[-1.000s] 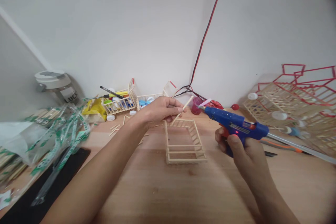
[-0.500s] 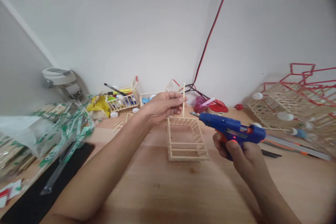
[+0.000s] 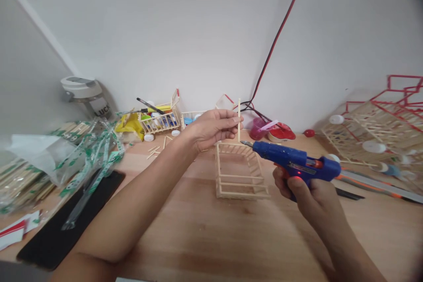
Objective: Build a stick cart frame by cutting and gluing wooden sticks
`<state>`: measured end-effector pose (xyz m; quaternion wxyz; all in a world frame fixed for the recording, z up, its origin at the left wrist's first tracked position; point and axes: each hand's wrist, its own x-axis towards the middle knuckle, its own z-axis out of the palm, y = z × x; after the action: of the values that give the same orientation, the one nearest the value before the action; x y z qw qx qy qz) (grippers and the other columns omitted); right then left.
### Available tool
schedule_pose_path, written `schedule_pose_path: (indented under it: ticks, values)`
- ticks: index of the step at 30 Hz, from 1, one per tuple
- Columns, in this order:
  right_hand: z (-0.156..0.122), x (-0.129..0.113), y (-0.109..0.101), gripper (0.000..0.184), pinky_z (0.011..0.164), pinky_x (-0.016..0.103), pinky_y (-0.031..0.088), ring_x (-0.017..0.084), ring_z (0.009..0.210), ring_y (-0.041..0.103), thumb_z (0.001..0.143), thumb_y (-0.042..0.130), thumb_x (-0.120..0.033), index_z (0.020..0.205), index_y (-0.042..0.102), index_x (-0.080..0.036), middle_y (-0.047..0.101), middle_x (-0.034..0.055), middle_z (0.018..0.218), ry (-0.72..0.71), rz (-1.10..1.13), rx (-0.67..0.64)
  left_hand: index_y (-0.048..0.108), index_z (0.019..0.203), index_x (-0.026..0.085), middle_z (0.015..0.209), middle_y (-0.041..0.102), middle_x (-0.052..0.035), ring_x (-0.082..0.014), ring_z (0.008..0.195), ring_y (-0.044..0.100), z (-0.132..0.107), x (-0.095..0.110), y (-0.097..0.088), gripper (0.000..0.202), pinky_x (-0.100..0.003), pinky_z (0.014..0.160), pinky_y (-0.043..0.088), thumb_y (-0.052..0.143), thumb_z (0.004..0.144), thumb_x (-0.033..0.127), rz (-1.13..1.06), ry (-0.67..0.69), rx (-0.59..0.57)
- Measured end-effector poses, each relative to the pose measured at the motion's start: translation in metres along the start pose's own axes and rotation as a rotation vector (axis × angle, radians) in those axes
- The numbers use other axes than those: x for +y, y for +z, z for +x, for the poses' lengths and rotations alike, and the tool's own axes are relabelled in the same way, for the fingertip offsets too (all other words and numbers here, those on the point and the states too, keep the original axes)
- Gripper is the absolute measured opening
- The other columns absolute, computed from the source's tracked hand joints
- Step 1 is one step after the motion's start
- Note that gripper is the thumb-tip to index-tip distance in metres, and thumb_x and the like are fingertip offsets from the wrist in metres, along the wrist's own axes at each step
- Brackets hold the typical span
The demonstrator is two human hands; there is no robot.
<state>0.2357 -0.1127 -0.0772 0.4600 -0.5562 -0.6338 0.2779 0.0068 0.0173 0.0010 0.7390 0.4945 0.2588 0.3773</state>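
My left hand (image 3: 213,127) pinches a thin wooden stick (image 3: 239,116) and holds it upright above the far end of a small box frame of sticks (image 3: 239,171) that stands on the wooden table (image 3: 211,238). My right hand (image 3: 306,189) grips a blue hot glue gun (image 3: 294,161), its red light on. The gun's metal nozzle points left and almost touches the stick's lower end.
At the back stand small stick baskets with bottle caps (image 3: 161,120), a yellow packet (image 3: 130,125), a pink cup (image 3: 257,128) and a red lid (image 3: 282,133). Bags of sticks (image 3: 62,158) and a black mat (image 3: 71,216) lie left. Large stick-and-red-frame structures (image 3: 373,130) fill the right. Red and black wires (image 3: 277,37) run up the wall.
My left hand turned the stick from slanted to upright. The glue gun's nozzle dropped and closed in on the stick's lower end. The view shifted a little.
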Motion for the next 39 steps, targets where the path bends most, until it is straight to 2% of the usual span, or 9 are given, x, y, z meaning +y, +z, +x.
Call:
schedule_pose_path:
  ticks: [9,14,17,21,27,30,36,39]
  values:
    - [0.004,-0.005,-0.002,0.034,0.044,0.028,0.044,0.016,0.048,0.054,0.092,0.051,-0.049,0.074,0.060,-0.022,0.058,0.0023,0.059,-0.175,-0.104,0.003,0.065,0.082,0.005,0.067,0.060,-0.0002,-0.0045,0.058,0.056,0.000,-0.001,-0.001,0.008,-0.019,0.060,0.045,0.070,0.085,0.010,0.000,0.011,-0.009]
    - [0.007,-0.006,-0.002,0.035,0.043,0.027,0.042,0.016,0.047,0.053,0.093,0.050,-0.047,0.070,0.058,-0.023,0.057,0.0012,0.056,-0.225,-0.165,0.002,0.064,0.082,0.005,0.065,0.060,-0.0001,-0.0044,0.057,0.056,0.000,-0.001,-0.001,0.007,-0.019,0.059,0.045,0.066,0.088,0.008,0.008,0.004,-0.003]
    - [0.008,-0.005,-0.002,0.036,0.045,0.028,0.042,0.016,0.048,0.053,0.093,0.049,-0.047,0.068,0.058,-0.023,0.056,0.0013,0.055,-0.216,-0.181,-0.014,0.064,0.082,0.005,0.065,0.060,-0.0004,-0.0046,0.056,0.056,0.000,-0.001,0.000,0.008,-0.019,0.058,0.046,0.063,0.090,0.007,0.007,0.004,0.007]
    - [0.007,-0.005,-0.003,0.038,0.044,0.027,0.039,0.014,0.046,0.049,0.094,0.048,-0.048,0.066,0.055,-0.022,0.054,0.0005,0.054,-0.192,-0.202,-0.015,0.064,0.082,0.006,0.065,0.061,-0.0002,-0.0043,0.057,0.057,0.000,-0.001,-0.001,0.007,-0.018,0.058,0.046,0.068,0.087,0.009,0.004,0.004,-0.007]
    - [0.005,-0.011,-0.002,0.046,0.047,0.029,0.041,0.016,0.049,0.051,0.092,0.045,-0.057,0.066,0.054,-0.021,0.055,0.0016,0.056,-0.104,-0.206,-0.027,0.064,0.081,0.005,0.064,0.061,-0.0001,-0.0041,0.055,0.057,0.000,-0.001,0.000,0.009,-0.018,0.058,0.047,0.063,0.090,0.007,0.008,0.001,-0.006]
    - [0.006,-0.014,-0.002,0.048,0.046,0.029,0.039,0.015,0.047,0.048,0.092,0.044,-0.060,0.065,0.053,-0.021,0.053,0.0010,0.054,-0.103,-0.208,-0.029,0.064,0.081,0.005,0.064,0.061,-0.0002,-0.0040,0.055,0.057,-0.001,-0.001,0.001,0.009,-0.018,0.058,0.047,0.063,0.090,0.006,0.007,-0.002,0.002]
    - [0.005,-0.009,-0.005,0.043,0.049,0.030,0.040,0.016,0.051,0.049,0.094,0.045,-0.056,0.068,0.053,-0.022,0.053,0.0009,0.057,-0.098,-0.188,-0.075,0.064,0.080,0.005,0.064,0.061,-0.0003,-0.0042,0.055,0.057,-0.002,0.001,0.001,0.010,-0.018,0.058,0.046,0.062,0.090,0.006,0.005,-0.008,0.004]
    - [0.005,-0.005,-0.004,0.042,0.047,0.029,0.038,0.014,0.049,0.047,0.094,0.046,-0.055,0.069,0.054,-0.022,0.052,-0.0001,0.056,-0.115,-0.172,-0.040,0.064,0.080,0.005,0.065,0.061,-0.0008,-0.0045,0.056,0.057,-0.002,0.001,-0.001,0.008,-0.019,0.059,0.046,0.065,0.088,0.006,-0.001,-0.001,0.010]
